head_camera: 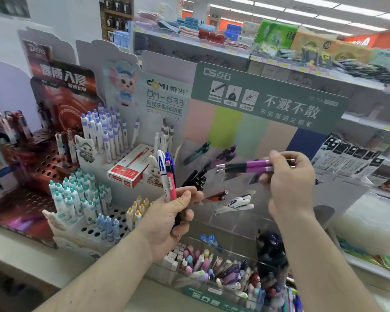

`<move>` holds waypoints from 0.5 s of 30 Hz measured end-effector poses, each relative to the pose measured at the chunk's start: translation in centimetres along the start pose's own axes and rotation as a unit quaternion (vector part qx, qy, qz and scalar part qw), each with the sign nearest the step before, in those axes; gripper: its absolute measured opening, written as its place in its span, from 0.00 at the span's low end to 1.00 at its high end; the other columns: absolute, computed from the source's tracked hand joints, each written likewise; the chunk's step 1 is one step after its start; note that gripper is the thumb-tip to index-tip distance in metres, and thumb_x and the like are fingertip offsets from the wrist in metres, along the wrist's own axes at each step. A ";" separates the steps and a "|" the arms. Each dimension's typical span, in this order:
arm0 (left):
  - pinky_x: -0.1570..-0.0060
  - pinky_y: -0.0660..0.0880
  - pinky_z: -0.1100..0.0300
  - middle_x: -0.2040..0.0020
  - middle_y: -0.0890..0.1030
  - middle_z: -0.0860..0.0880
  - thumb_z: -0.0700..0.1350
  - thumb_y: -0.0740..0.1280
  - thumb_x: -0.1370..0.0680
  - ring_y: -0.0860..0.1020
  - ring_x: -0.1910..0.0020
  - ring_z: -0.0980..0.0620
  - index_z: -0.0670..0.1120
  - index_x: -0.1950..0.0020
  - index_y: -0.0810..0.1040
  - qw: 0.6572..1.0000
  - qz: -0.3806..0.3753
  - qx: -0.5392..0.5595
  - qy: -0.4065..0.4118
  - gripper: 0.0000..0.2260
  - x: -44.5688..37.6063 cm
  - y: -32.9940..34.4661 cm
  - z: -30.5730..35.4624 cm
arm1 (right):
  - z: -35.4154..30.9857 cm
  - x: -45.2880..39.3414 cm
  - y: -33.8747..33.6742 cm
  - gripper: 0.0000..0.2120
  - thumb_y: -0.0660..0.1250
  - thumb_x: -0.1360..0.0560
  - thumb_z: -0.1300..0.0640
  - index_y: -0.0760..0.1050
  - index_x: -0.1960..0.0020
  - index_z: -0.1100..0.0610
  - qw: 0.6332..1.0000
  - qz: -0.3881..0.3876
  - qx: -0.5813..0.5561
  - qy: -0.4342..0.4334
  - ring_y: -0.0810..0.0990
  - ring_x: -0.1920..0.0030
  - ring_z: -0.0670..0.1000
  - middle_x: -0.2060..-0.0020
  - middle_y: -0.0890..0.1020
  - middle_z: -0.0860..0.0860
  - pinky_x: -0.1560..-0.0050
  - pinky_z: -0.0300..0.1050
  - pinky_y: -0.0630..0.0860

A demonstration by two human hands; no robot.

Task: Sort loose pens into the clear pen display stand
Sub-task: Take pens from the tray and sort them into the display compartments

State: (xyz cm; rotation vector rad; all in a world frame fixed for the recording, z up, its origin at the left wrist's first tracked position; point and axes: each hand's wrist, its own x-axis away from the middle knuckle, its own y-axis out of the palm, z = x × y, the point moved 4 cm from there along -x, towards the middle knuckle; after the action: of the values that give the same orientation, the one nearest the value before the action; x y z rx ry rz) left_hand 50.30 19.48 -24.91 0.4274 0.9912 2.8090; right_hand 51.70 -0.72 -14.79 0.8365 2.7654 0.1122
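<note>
The clear stand (pixel 232 212) is hard to make out — its walls barely show. Left hand (pixel 171 219) grips a bunch of pens (pixel 167 176) upright; right hand (pixel 291 183) pinches two purple pens (pixel 245 166) level before the stand's upper pockets.

A red box (pixel 129 168) lies on the white perforated stand (pixel 92 230), beside rows of white pens with teal caps (pixel 72 194). Behind stands a dark red display board (pixel 63 91). On the upper shelf (pixel 189 43) lie folded towels (pixel 203 34) and green tissue packs (pixel 275 34).

A boxed pen pack (pixel 128 170) is set left of the clear stand (pixel 232 176), behind the pen rack (pixel 83 230).
</note>
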 end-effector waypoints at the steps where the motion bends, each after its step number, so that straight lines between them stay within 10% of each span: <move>1: 0.82 0.58 0.67 0.57 0.84 0.45 0.42 0.67 0.30 0.72 0.75 0.55 0.43 0.50 0.80 1.000 0.002 -0.005 -0.004 0.09 0.0 -0.3 0.1 | -1.0 -0.9 0.2 0.09 0.66 0.21 0.61 0.70 0.58 0.53 0.997 0.017 0.039 -0.067 0.74 0.77 0.46 0.67 0.77 0.52 0.75 0.42 0.73; 7: 0.82 0.57 0.68 0.66 0.77 0.47 0.40 0.64 0.24 0.66 0.78 0.56 0.43 0.50 0.79 0.999 -0.021 -0.023 -0.029 0.06 -0.5 -1.1 0.3 | -3.1 -4.1 3.8 0.09 0.68 0.24 0.57 0.71 0.60 0.49 0.937 0.014 0.208 -0.282 0.77 0.68 0.40 0.68 0.76 0.42 0.64 0.39 0.74; 15: 0.81 0.56 0.67 0.66 0.76 0.47 0.38 0.62 0.20 0.66 0.77 0.56 0.42 0.50 0.79 0.998 -0.040 -0.027 -0.040 0.07 -1.0 -1.3 1.0 | 0.4 -5.9 8.9 0.04 0.67 0.24 0.62 0.74 0.57 0.60 0.884 -0.181 0.352 -0.248 0.73 0.70 0.46 0.68 0.78 0.50 0.69 0.33 0.69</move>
State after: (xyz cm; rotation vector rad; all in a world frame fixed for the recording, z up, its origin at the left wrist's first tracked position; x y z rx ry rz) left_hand 51.62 20.85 -25.24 0.4791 0.8926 2.7167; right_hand 61.26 3.42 -12.60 0.3692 2.3757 -1.0707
